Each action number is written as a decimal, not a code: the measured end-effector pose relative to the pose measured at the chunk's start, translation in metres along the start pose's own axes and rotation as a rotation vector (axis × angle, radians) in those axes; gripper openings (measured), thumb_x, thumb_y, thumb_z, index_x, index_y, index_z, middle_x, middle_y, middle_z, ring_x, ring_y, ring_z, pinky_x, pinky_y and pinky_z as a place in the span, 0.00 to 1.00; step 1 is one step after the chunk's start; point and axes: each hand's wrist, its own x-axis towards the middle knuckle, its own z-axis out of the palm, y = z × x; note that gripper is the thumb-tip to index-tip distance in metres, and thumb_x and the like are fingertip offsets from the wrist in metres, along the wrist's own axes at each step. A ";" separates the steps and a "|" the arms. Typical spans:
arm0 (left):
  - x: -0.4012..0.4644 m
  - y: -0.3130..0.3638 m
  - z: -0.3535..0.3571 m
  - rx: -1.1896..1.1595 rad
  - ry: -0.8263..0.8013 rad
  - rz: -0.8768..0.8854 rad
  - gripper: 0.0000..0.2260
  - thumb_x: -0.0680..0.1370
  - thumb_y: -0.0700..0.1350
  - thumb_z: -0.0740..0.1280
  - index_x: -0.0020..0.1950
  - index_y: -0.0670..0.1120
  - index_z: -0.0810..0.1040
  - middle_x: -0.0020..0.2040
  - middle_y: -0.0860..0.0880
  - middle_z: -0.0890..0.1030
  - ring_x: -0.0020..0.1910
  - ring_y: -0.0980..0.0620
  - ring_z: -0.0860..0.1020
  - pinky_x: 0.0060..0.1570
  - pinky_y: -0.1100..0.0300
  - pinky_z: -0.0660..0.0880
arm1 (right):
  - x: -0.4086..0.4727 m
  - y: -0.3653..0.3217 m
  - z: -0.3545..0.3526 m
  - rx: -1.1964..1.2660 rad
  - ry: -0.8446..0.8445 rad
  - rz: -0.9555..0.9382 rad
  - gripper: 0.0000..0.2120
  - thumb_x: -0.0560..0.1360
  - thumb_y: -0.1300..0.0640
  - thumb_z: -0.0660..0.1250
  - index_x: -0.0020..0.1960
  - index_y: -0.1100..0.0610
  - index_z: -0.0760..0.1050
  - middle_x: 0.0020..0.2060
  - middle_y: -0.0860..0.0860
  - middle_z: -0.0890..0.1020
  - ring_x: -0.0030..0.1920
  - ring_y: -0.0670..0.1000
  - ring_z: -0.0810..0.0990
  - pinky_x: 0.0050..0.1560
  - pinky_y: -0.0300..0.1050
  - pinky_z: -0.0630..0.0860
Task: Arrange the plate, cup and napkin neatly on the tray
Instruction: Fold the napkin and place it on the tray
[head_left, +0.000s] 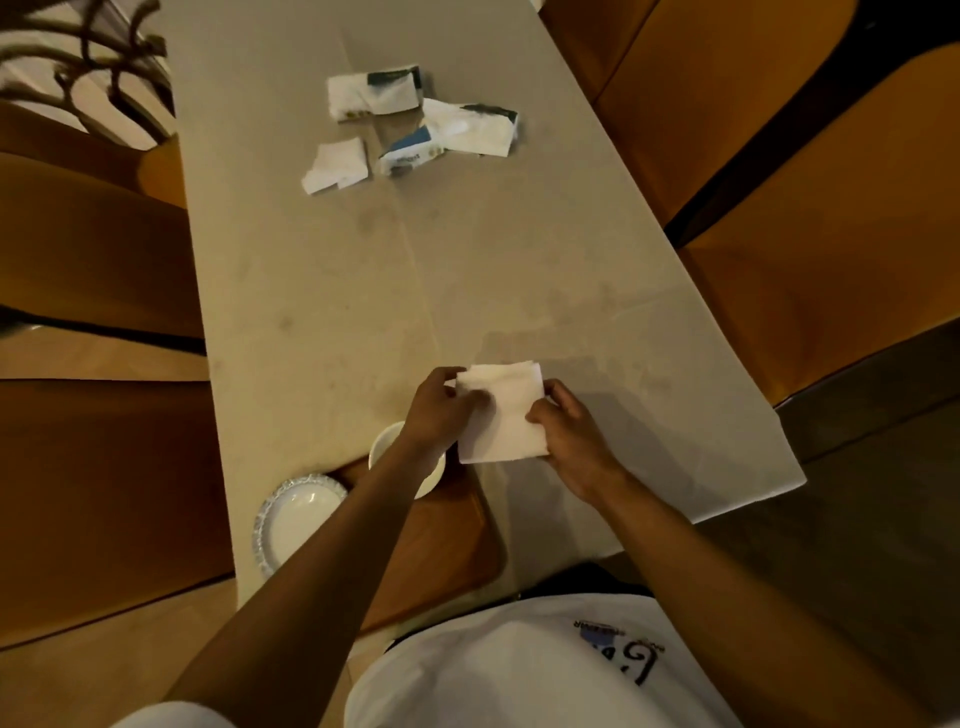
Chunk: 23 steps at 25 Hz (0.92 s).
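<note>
Both my hands hold a folded white napkin (501, 413) just above the table. My left hand (441, 410) pinches its left edge and my right hand (569, 434) grips its right edge. A brown wooden tray (452, 540) lies at the near table edge, partly under my left forearm. On the tray stands a white cup (387, 441), mostly hidden by my left wrist. A white plate (291, 525) with a patterned rim sits at the tray's left end, overhanging the table edge.
Torn white tissue packets (423, 119) and a loose tissue (337, 163) lie at the far end of the beige tablecloth (363, 291). Orange-brown chairs stand along the left (78, 249) and right (779, 156) of the table.
</note>
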 end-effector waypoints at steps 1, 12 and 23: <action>-0.008 -0.002 -0.009 -0.067 0.004 -0.004 0.17 0.76 0.43 0.71 0.65 0.44 0.76 0.57 0.45 0.81 0.52 0.45 0.80 0.48 0.52 0.79 | -0.006 -0.001 0.007 0.009 -0.012 -0.016 0.13 0.75 0.62 0.62 0.54 0.47 0.75 0.56 0.55 0.80 0.55 0.58 0.79 0.53 0.60 0.81; -0.093 -0.111 -0.096 -0.474 0.003 -0.176 0.11 0.73 0.38 0.74 0.55 0.40 0.82 0.52 0.42 0.85 0.52 0.42 0.84 0.55 0.41 0.81 | -0.055 0.055 0.079 -0.047 -0.103 0.061 0.14 0.73 0.63 0.64 0.55 0.49 0.80 0.54 0.57 0.83 0.56 0.61 0.81 0.51 0.58 0.79; -0.106 -0.170 -0.081 -0.379 0.010 -0.384 0.10 0.76 0.30 0.68 0.56 0.40 0.78 0.57 0.40 0.79 0.57 0.40 0.79 0.49 0.46 0.81 | -0.054 0.106 0.071 -0.616 -0.082 0.178 0.14 0.73 0.65 0.71 0.58 0.59 0.80 0.49 0.54 0.85 0.50 0.55 0.84 0.50 0.55 0.83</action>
